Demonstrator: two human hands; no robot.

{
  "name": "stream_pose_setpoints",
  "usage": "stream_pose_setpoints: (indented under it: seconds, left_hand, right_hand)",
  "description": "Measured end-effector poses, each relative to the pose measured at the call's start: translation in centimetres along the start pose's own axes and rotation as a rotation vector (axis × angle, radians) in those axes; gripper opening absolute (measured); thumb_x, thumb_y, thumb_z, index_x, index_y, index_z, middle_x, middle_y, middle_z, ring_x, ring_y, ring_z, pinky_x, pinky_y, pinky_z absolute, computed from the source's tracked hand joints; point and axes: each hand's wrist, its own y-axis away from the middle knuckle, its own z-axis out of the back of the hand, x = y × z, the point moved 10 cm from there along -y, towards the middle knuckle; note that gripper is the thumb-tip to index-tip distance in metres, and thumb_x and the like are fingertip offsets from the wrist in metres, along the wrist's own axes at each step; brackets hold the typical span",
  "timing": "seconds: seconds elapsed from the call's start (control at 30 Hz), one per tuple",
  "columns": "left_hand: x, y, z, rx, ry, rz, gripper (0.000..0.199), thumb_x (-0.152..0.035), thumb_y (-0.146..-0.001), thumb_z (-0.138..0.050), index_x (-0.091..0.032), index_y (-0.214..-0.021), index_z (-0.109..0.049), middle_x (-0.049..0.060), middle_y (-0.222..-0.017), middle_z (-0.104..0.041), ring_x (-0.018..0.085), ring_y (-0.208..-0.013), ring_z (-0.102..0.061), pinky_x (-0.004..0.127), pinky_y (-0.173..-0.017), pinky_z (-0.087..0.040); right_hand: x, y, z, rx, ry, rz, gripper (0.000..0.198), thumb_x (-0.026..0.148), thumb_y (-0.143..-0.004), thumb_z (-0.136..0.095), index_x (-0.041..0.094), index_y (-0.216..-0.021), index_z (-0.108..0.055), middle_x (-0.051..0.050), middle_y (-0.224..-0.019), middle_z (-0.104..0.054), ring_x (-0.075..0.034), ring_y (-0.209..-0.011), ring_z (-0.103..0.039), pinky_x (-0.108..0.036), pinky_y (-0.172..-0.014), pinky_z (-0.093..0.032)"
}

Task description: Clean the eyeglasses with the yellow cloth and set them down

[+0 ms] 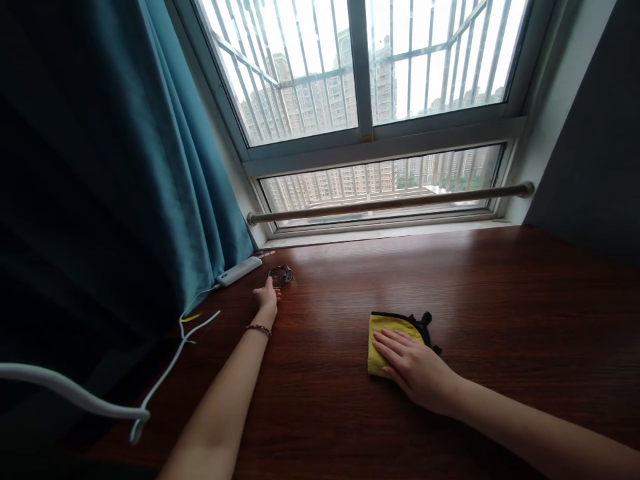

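My right hand (417, 370) holds a yellow cloth (376, 343) with black edging down against the brown wooden surface (330, 360). Its fingers lie close together over the folded cloth, and black tabs or loops stick out on the cloth's far right side. Further off to the left, my left hand (267, 295) reaches out with the thumb up and the fingers curled at a small dark coiled cord (283, 275). The thumb and fingertips meet the coil's near edge. A beaded bracelet (259, 329) circles the left wrist.
A white power strip (239, 271) rests beside the blue curtain (200, 220), left of my left hand. White cables (167, 373) run along the left side, one with a yellow tie (191, 317). At the back, a rail (390, 203) crosses the window.
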Motion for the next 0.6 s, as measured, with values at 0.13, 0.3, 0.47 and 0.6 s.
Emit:
stream_pose_setpoints:
  seconds: [0.13,0.3,0.47,0.6]
  left_hand:
    - [1.2,-1.9,-0.5,-0.016,0.037,0.142,0.028,-0.036,-0.09,-0.05,-0.009,-0.092,-0.057,0.001,-0.074,-0.058,0.007,-0.058,-0.054,0.021,-0.053,-0.048]
    - [2.3,-2.9,-1.5,0.042,0.111,0.242,0.023,-0.031,-0.089,-0.052,-0.008,-0.09,-0.057,0.001,-0.074,-0.059,0.007,-0.059,-0.055,0.02,-0.053,-0.048]
    - [1.8,-2.6,-3.1,0.134,0.266,0.259,0.023,-0.03,-0.09,-0.05,-0.009,-0.094,-0.057,0.002,-0.077,-0.06,0.007,-0.061,-0.057,0.021,-0.054,-0.05]
    - [0.2,-1.0,-6.3,0.286,0.404,0.24,0.024,-0.031,-0.091,-0.048,-0.009,-0.098,-0.057,0.003,-0.081,-0.061,0.009,-0.066,-0.059,0.022,-0.057,-0.052]
  right_hand:
    - [-0.2,-0.2,-0.3,0.024,-0.003,-0.025,0.044,0.021,-0.094,-0.041,0.007,-0.135,-0.045,-0.011,-0.14,-0.039,-0.029,-0.128,-0.036,-0.047,-0.107,-0.034]
    - [-0.3,-0.4,0.0,0.016,-0.047,-0.011,0.043,0.021,-0.095,-0.043,0.01,-0.136,-0.044,-0.011,-0.14,-0.04,-0.028,-0.129,-0.035,-0.046,-0.108,-0.033]
    - [-1.6,-0.5,1.3,0.158,-0.14,0.135,0.044,0.006,-0.088,-0.043,0.015,-0.131,-0.051,-0.006,-0.135,-0.047,-0.023,-0.127,-0.039,-0.039,-0.109,-0.032]
    - [-5.7,-0.6,3.6,0.093,-0.13,0.05,0.042,-0.004,-0.072,-0.045,0.02,-0.097,-0.068,0.001,-0.11,-0.065,-0.018,-0.112,-0.055,-0.026,-0.098,-0.044]
